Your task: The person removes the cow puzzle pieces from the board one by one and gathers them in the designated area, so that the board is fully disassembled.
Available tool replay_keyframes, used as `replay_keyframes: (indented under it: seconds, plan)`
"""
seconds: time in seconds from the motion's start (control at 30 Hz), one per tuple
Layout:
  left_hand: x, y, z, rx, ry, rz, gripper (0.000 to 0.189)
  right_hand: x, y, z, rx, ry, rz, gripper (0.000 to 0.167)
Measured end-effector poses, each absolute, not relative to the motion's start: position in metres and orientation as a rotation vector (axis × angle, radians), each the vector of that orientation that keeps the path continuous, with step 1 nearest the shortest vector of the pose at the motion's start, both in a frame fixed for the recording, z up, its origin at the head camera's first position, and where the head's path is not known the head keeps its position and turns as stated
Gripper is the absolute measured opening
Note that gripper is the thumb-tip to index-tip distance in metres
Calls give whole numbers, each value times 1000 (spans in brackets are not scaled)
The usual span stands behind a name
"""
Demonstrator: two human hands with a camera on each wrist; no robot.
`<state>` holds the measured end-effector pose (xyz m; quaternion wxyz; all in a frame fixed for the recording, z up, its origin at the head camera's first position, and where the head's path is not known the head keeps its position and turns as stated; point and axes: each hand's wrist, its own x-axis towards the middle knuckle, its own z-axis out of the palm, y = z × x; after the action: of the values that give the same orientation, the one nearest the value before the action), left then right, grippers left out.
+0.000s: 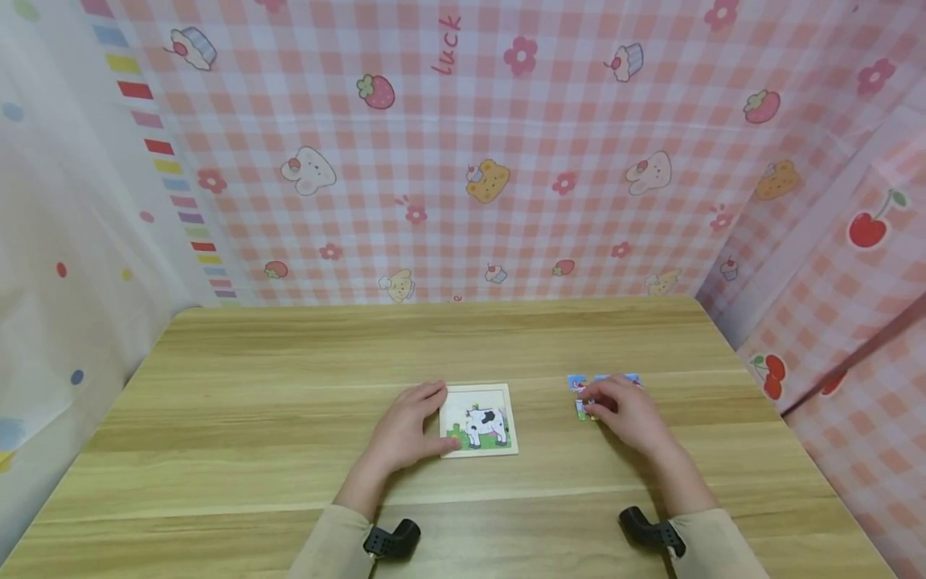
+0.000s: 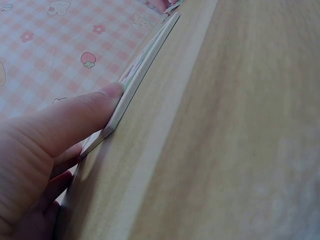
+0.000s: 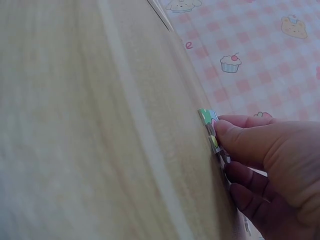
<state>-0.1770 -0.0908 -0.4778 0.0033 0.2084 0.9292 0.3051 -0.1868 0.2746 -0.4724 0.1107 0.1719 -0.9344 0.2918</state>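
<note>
A square wooden puzzle board lies flat on the table, with a cow picture filling its lower part and a bare pale area above. My left hand holds the board at its left side, thumb over the lower left corner and fingers at the upper left. To the right lie several small colourful puzzle pieces. My right hand is over them, its thumb and index finger pinching a puzzle piece at table height. The hand partly hides the other pieces.
The wood-grain table reaches back to a pink checked cloth. More cloth hangs at the left and right sides. A black wrist device is on the left sleeve, and another black wrist device is on the right.
</note>
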Motion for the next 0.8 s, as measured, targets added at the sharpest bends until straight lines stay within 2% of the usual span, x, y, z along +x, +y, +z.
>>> replay_keyframes:
  seconds: [0.8]
  plan:
    - [-177,-91,-478,648,2915,939,85,-188,273,-473,465,-2782,854,13]
